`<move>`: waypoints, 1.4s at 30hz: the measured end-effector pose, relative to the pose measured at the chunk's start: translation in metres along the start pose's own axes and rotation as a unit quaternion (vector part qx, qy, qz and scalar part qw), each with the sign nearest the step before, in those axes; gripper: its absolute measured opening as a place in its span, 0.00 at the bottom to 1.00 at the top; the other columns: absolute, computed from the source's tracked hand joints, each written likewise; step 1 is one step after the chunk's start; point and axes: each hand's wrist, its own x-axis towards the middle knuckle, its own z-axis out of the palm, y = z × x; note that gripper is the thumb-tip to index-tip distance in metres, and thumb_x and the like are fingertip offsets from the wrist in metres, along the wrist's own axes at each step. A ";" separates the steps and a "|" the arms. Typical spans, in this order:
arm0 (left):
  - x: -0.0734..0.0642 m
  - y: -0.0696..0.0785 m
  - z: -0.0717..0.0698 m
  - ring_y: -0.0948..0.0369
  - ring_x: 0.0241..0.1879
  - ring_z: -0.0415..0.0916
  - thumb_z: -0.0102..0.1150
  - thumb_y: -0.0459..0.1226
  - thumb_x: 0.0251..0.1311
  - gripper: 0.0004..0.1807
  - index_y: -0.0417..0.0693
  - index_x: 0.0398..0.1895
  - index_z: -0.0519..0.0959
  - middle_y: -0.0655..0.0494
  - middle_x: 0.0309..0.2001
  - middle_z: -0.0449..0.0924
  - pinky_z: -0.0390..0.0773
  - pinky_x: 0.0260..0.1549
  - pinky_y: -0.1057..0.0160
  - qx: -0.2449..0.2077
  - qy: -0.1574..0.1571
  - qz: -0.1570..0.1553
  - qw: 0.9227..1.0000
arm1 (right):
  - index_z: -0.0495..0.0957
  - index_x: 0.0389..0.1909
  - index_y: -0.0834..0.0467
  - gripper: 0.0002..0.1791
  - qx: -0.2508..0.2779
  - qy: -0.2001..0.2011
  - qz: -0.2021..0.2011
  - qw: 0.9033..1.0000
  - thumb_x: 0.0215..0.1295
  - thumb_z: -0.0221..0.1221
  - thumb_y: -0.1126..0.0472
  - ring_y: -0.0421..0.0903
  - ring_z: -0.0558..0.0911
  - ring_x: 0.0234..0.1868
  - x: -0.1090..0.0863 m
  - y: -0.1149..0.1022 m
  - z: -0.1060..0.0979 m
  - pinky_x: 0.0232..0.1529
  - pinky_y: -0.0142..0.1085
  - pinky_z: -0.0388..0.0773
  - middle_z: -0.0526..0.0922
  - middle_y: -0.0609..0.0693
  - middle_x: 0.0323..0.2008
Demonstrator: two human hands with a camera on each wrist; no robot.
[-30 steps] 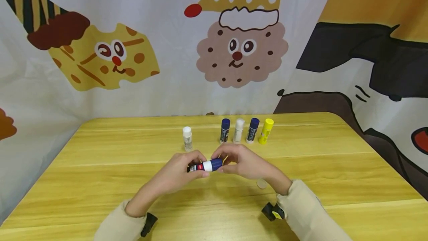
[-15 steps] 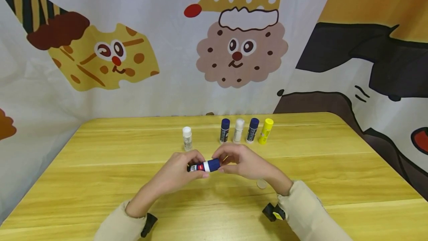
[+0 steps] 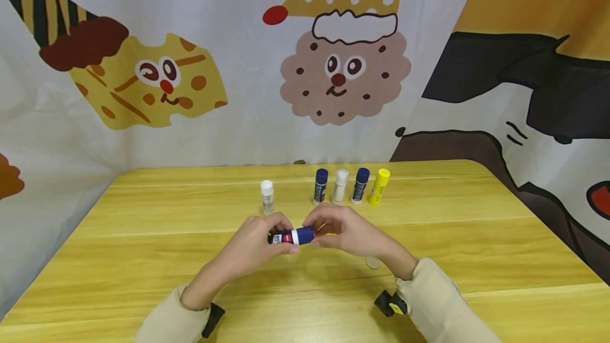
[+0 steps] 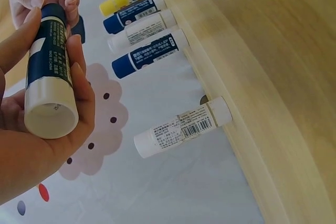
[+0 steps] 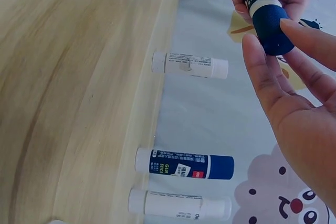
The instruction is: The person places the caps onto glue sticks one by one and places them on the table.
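Above the middle of the table, a navy glue stick (image 3: 288, 237) lies nearly level between both hands. My left hand (image 3: 250, 242) grips its body, thumb in front and fingers behind. The blue cap (image 5: 272, 27) sits at the right end, against a white collar; fingers of my right hand (image 3: 350, 231) pinch its tip. In the left wrist view, the stick's hollow white base (image 4: 51, 114) faces the camera. A white glue stick (image 3: 267, 197) stands upright just beyond my left hand.
Behind my right hand stand a blue-capped glue stick (image 3: 321, 186), a white one (image 3: 340, 186), another blue-capped one (image 3: 360, 186) and a yellow one (image 3: 379, 187). A small pale disc (image 3: 373, 262) lies by my right wrist. A cartoon-print curtain (image 3: 248, 142) hangs behind the table (image 3: 143, 258).
The blue cap has slid left toward the stick's body, and less of the white collar shows than a second ago. Both hands have stayed nearly in place.
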 end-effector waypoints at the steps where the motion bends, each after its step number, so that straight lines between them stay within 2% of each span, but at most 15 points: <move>1: 0.000 0.000 0.000 0.66 0.28 0.73 0.68 0.39 0.48 0.15 0.41 0.34 0.76 0.58 0.29 0.78 0.74 0.26 0.71 0.000 0.001 0.001 1.000 | 0.74 0.42 0.68 0.13 -0.001 0.001 0.000 1.000 0.55 0.58 0.77 0.48 0.79 0.39 0.000 0.000 0.000 0.41 0.38 0.77 0.74 0.57 0.40; 17: -0.001 0.003 -0.001 0.65 0.28 0.74 0.69 0.39 0.45 0.15 0.41 0.33 0.77 0.57 0.29 0.78 0.74 0.26 0.73 0.009 0.012 0.011 1.000 | 0.73 0.40 0.67 0.12 0.017 0.015 0.000 1.000 0.55 0.59 0.76 0.48 0.79 0.39 0.000 0.002 0.003 0.42 0.39 0.77 0.74 0.58 0.38; 26: -0.001 0.002 -0.001 0.66 0.27 0.74 0.69 0.39 0.46 0.14 0.42 0.32 0.77 0.57 0.28 0.78 0.74 0.25 0.73 0.000 0.005 0.016 1.000 | 0.73 0.39 0.69 0.10 0.031 0.011 -0.016 0.999 0.55 0.59 0.76 0.53 0.79 0.37 0.000 0.002 0.005 0.40 0.40 0.78 0.75 0.59 0.36; 34: -0.002 0.003 -0.001 0.66 0.27 0.74 0.69 0.37 0.45 0.13 0.43 0.32 0.77 0.58 0.28 0.78 0.75 0.25 0.72 -0.003 0.002 0.015 1.000 | 0.74 0.38 0.69 0.09 0.039 0.010 -0.025 0.999 0.55 0.59 0.76 0.54 0.79 0.36 -0.001 0.002 0.006 0.39 0.41 0.78 0.73 0.59 0.36; 42: -0.001 0.005 -0.001 0.65 0.27 0.75 0.69 0.38 0.45 0.13 0.42 0.32 0.77 0.57 0.29 0.79 0.75 0.25 0.73 -0.004 0.003 0.016 1.000 | 0.74 0.38 0.69 0.09 0.045 0.015 -0.016 0.999 0.55 0.59 0.76 0.53 0.79 0.36 -0.002 0.000 0.005 0.39 0.41 0.78 0.73 0.59 0.36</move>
